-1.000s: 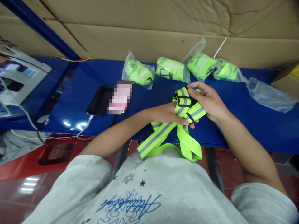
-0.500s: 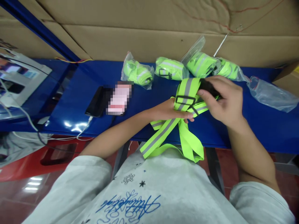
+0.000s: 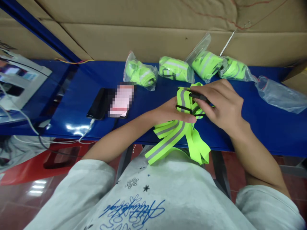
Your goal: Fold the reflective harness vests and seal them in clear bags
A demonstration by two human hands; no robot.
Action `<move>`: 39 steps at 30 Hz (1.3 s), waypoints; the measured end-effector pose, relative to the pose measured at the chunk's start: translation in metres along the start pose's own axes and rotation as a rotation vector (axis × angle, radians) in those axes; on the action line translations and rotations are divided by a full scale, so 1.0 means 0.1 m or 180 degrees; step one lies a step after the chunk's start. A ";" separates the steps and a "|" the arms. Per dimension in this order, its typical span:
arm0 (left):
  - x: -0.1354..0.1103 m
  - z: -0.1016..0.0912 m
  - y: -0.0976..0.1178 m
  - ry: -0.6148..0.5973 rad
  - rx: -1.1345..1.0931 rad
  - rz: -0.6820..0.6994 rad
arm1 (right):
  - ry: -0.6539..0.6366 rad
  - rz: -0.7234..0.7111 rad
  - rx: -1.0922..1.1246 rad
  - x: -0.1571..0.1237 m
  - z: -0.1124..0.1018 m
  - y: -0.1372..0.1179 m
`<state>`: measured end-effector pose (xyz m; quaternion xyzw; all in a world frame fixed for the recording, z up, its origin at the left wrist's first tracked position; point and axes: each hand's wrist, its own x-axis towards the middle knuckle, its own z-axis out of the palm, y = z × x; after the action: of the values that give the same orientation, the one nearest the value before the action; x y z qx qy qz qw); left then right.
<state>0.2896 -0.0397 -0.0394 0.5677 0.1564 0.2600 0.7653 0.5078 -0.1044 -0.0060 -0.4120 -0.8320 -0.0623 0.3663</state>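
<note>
A neon yellow-green reflective strap (image 3: pixel 171 140) with a grey stripe is gathered in folds between my hands, over the table's front edge. My left hand (image 3: pixel 176 111) is closed around the folds, thumb across their front. A black slider buckle (image 3: pixel 184 109) shows just above that thumb. My right hand (image 3: pixel 222 103) pinches a black buckle piece (image 3: pixel 199 96) at the top of the bundle, its exact shape partly hidden by the fingers. Loose loops and ends of the strap hang down in front of my shirt.
Several clear bags with rolled green straps (image 3: pixel 176 68) line the back of the blue table (image 3: pixel 72 95). At right lies a clear plastic bag (image 3: pixel 280 95). Left are a black phone (image 3: pixel 97 103), a second phone (image 3: pixel 122 100) with a blurred screen, cables and a white device (image 3: pixel 31 75).
My right hand has drawn the black buckle piece slightly left and down, over the folds. The top of the strap bundle has turned and narrowed. My left hand keeps its hold.
</note>
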 end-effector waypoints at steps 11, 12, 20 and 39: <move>0.09 0.14 -0.32 0.0384 -0.0607 -0.0367 | 0.0371 0.0014 0.0190 0.04 0.29 -0.07; 0.09 0.15 -0.33 0.0450 -0.0639 -0.0373 | 0.0316 0.0050 0.0281 0.06 0.27 -0.08; 0.02 0.17 -0.27 0.0245 -0.0352 -0.0852 | -0.0757 0.0417 0.0438 0.07 0.09 0.04; -0.08 0.14 -0.07 -0.0611 -0.0243 -0.1057 | -0.0329 0.2172 0.2050 0.14 0.21 -0.05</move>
<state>0.2927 -0.0570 -0.0419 0.5269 0.1642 0.0806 0.8300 0.4865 -0.0899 -0.0107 -0.5299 -0.6431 0.3435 0.4331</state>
